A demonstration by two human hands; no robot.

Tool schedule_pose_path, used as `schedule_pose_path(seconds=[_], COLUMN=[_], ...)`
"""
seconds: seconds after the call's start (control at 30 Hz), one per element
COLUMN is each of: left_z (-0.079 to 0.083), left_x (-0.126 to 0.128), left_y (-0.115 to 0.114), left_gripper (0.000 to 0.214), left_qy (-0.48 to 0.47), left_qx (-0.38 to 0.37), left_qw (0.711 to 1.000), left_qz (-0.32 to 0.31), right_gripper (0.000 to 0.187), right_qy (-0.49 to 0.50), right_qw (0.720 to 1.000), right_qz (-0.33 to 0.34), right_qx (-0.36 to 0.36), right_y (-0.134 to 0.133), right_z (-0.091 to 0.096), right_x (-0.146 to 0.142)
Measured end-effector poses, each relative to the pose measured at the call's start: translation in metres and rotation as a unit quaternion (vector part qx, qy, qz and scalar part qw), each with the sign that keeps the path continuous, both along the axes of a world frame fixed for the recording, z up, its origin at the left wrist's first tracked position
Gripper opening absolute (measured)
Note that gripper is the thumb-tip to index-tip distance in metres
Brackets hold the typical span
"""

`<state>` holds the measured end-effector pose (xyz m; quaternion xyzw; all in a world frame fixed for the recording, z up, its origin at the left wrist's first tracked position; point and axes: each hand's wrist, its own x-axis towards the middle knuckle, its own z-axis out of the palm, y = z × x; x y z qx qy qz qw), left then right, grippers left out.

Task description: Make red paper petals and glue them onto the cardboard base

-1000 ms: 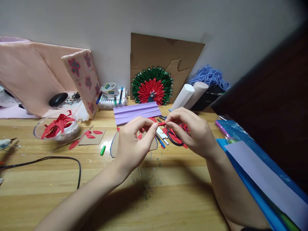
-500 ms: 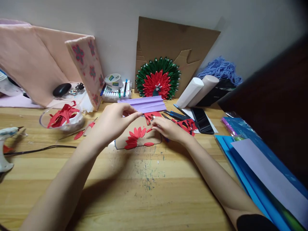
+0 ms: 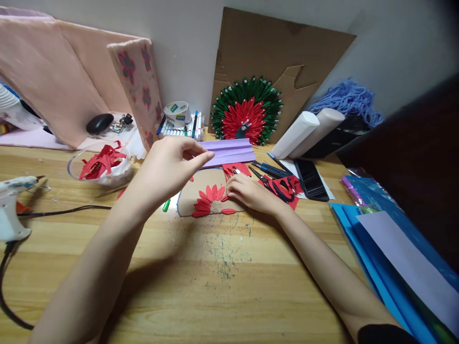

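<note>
Two hands of yours were over the worktop. Your right hand lay low on the cardboard piece, its fingertips drawn together on a red petal at the right edge of the fan of red petals lying there. Your left hand hung above the cardboard's left side, thumb and fingers pinched together. Whether anything lay between them could not be told. Folded purple paper sat just behind, scissors and a phone were to the right, and a glue gun was far left.
</note>
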<state>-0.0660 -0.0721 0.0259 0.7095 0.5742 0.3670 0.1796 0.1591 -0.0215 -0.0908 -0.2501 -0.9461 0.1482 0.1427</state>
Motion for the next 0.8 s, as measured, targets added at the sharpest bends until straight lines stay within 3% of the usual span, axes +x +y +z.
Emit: schedule_pose_path(seconds=[0.27,0.5,0.8], left_z=[0.001,0.002,0.004], left_x=[0.000,0.002,0.002], left_y=[-0.001,-0.001,-0.003], left_gripper=[0.018,0.011,0.017], left_qy=[-0.017,-0.052,-0.018], left_qx=[-0.004,-0.010,0.006], left_qw=[1.000,0.999,1.000], left_qz=[-0.005,-0.003,0.006], right_gripper=[0.015,0.014,0.014], right_qy=[0.014,0.011,0.009], right_qw=[1.000,1.000,1.000], right_qz=[-0.009,-0.008,-0.016], right_qx=[-0.014,0.017,0.018], right_y=[0.001,0.002,0.001], right_z=[-0.006,-0.010,-0.011], right_x=[-0.002,-0.002,-0.002])
